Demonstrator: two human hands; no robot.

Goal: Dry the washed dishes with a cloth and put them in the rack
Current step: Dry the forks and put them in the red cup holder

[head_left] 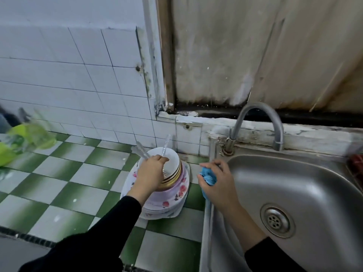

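Left hand (151, 172): reaches into the bowl, fingers curled round a bundle of cutlery (140, 150) whose handles stick up past the far rim.
Right hand (219, 180): clenched round a bunched blue cloth (208, 178), held above the seam between worktop and sink, not touching any dish.
Bowl (173, 161): white, gold-banded, sitting tilted on top of the stack.
Plates (172, 201): floral, piled unevenly beneath the bowl, near the sink edge.
Worktop (59, 173): green-and-white chequered tile.
Sink (275, 173): steel basin with a curved tap (259, 114) behind.
Green plastic item (29, 137): far left, blurred; whether it is the rack cannot be told.

Risks, as judged:
- Lifting the cutlery may drag the tilted bowl, since it sits loosely on an uneven pile; bowl or plates could slide off.
- Wet handles held as a bundle may slip apart and fall.
- Nothing appears dried yet; the carry to the left is long.
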